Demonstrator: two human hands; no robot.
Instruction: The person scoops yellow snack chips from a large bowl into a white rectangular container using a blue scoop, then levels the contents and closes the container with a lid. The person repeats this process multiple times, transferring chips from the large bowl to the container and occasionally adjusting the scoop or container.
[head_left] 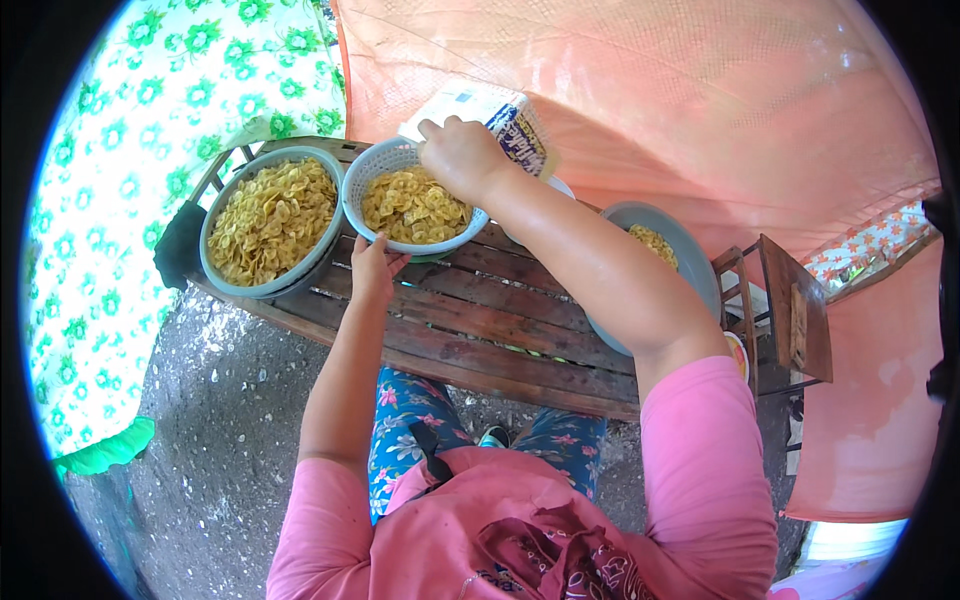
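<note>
A pale blue-white perforated basket [352,190] stands on the wooden slatted bench, partly filled with yellow flakes [415,208]. My left hand [374,272] grips its near rim, fingers curled beneath the edge. Over the basket's far right side is my right hand [462,158], fingers bent inward and closed. What they hold is hidden under the hand. Right behind it a white package [470,103] with dark blue print leans toward the basket; I cannot tell whether the hand touches it. To the left, a grey basin [208,250] is heaped with more yellow flakes [275,222].
The slatted bench [480,310] runs across in front of me. Toward its right end a grey basin [705,280] with some yellow bits is partly behind my right forearm. A wooden chair-like frame [795,310] adjoins it. Orange sheeting [640,60] and green-flowered cloth [150,90] hang behind.
</note>
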